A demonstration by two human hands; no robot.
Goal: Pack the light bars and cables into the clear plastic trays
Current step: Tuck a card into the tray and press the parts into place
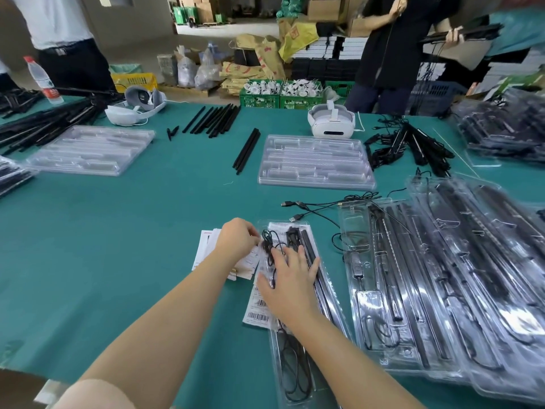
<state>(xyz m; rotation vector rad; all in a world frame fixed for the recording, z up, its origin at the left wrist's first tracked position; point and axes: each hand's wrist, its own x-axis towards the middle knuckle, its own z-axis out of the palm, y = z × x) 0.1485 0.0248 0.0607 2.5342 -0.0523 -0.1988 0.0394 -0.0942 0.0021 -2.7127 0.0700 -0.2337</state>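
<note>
Clear plastic tray (298,343) with light bars and cable lies at six o'clock on green table (118,231); right hand (287,276) presses flat, fingers spread; left hand (239,239) pinches the cable (267,242) at its eleven o'clock

A narrow clear tray (298,364) lies under the right hand (290,277), holding black light bars (309,246); a thin black cable (269,242) sits by the fingertips
</note>
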